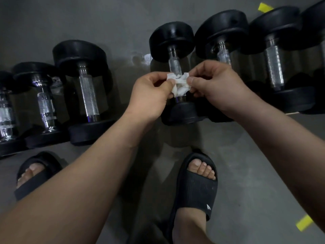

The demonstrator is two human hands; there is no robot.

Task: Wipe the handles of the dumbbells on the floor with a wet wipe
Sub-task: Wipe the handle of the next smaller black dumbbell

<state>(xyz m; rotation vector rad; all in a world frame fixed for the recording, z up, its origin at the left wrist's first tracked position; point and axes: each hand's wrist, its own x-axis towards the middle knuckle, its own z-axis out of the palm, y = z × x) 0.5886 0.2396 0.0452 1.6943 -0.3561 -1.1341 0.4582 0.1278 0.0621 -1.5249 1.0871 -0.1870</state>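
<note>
A crumpled white wet wipe (179, 84) is held between both hands above the floor. My left hand (149, 95) pinches its left edge and my right hand (214, 87) pinches its right edge. Directly behind the wipe lies a black dumbbell with a knurled chrome handle (174, 64); the wipe hides the handle's middle. Several more black dumbbells lie in a row: one to the left (88, 95), a smaller one (46, 106) beyond it, and two to the right (224, 56) (274, 67).
Grey concrete floor (105, 23) with a wet patch (139, 58) beside the centre dumbbell. My feet in black slides stand at bottom left (35, 173) and bottom centre (197, 187). Yellow tape marks sit at top right (264, 7) and bottom right (304, 224).
</note>
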